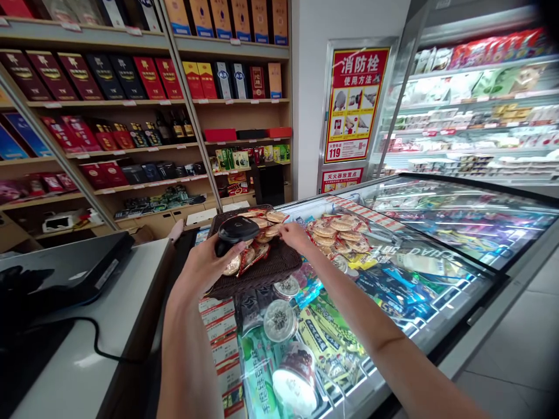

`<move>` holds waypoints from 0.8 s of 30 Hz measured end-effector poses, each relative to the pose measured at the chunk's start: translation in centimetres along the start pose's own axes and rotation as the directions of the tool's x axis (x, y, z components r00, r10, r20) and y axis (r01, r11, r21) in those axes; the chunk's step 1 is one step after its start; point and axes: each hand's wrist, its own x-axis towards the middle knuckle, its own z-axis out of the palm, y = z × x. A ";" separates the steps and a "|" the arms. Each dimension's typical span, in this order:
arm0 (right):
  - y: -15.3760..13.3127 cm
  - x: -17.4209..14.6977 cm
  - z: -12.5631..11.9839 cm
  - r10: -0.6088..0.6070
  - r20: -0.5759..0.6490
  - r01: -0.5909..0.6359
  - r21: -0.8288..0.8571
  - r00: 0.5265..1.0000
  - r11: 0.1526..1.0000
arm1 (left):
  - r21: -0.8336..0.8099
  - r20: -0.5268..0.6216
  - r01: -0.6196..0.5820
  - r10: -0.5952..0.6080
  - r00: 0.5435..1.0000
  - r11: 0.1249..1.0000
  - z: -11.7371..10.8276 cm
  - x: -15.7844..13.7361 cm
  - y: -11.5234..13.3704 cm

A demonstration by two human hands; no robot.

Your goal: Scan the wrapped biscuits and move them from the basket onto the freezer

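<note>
A dark brown woven basket (pixel 255 282) sits on the near-left end of the glass-topped freezer, filled with round flat pastries (pixel 251 256) in clear, red-edged wrappers. My left hand (pixel 203 265) is closed around a black handheld barcode scanner (pixel 238 229), held above the basket's left side. Over the basket's right edge, my right hand (pixel 294 235) pinches a wrapped pastry (pixel 273 231) between thumb and fingers. To the right of that hand, more pastries of the same kind (pixel 338 233) lie in a heap on the freezer.
Ice-cream tubs (pixel 279 320) and bagged ices show through the freezer glass (pixel 419 233). A counter (pixel 126 326) with a dark electronic device (pixel 82 273) and a cable stands at left. Shelves of boxed bottles (pixel 144 102) line the back. A lit refrigerated display (pixel 480 110) is at right.
</note>
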 end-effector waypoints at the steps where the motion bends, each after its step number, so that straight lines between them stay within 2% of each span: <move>1: -0.2 -0.1 -0.9 -0.005 -0.066 -0.002 -0.099 0.998 0.995 | 0.009 -0.007 -0.004 0.004 1.000 1.000 0.0 0.0 0.1; 4: -0.5 -0.3 -3.7 -0.019 -0.209 -0.060 -0.366 0.978 0.929 | 0.045 -0.003 -0.023 0.023 1.000 0.999 0.0 0.1 0.3; 7: 0.0 -0.2 -5.9 -0.034 -0.203 -0.053 -0.407 0.978 0.912 | 0.059 0.012 -0.017 0.017 1.000 0.998 0.5 0.4 0.4; 14: 1.2 0.2 -9.1 -0.067 -0.144 0.036 -0.207 0.987 0.978 | -0.025 0.033 -0.117 0.118 0.993 0.993 2.3 0.8 1.8; 16: 0.8 -0.3 -10.1 -0.059 -0.101 0.050 -0.082 0.993 0.995 | -0.042 0.042 -0.124 0.126 0.991 0.991 2.8 0.8 2.4; 20: -0.6 -1.6 -11.7 -0.001 0.017 -0.002 0.178 1.000 0.984 | -0.013 0.035 -0.102 0.102 0.994 0.995 3.6 0.8 2.9; 24: -1.2 -2.2 -12.4 -0.014 0.038 0.006 0.198 0.999 0.980 | 0.008 0.035 -0.096 0.096 0.995 0.995 3.8 0.9 2.9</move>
